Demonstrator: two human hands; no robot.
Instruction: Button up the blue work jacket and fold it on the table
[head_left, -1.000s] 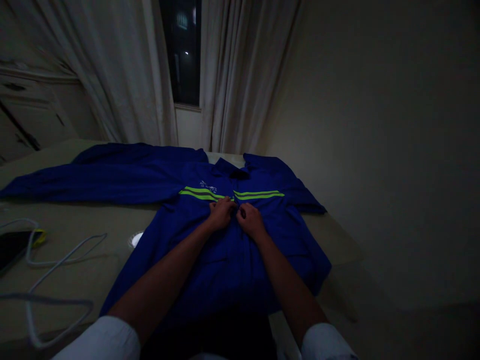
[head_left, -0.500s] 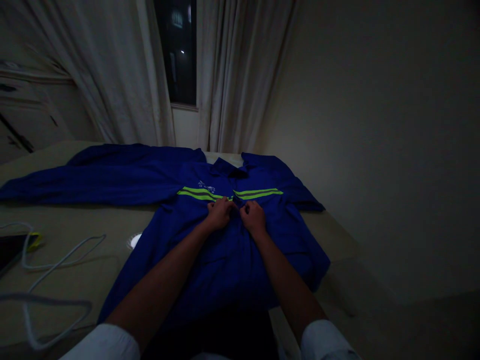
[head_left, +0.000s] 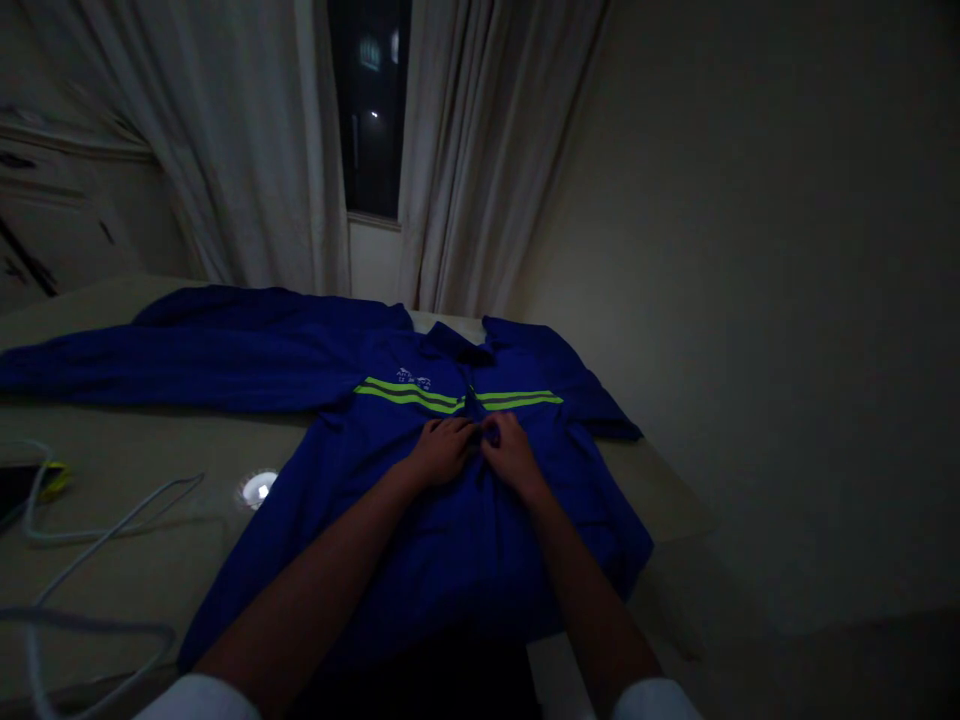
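A blue work jacket (head_left: 405, 530) with lime-green chest stripes lies front up on the table, its collar toward the window. White lettering marks one side of the chest. My left hand (head_left: 444, 450) has its fingers closed on the front opening just below the stripes. Right beside it, my right hand (head_left: 511, 452) pinches the other edge of the opening, thumb and fingers curled together. The fingertips of both hands nearly meet at the placket. Any button between them is too small and dark to make out.
The table (head_left: 135, 470) carries a white cable (head_left: 97, 545) and a dark device with a yellow edge (head_left: 34, 485) at the left. A bright round reflection shows beside the jacket. Curtains (head_left: 255, 150) and a wall stand behind; the room is dim.
Both hands have shifted slightly down the jacket front, away from the stripes, and closer together. The view has tilted a little.
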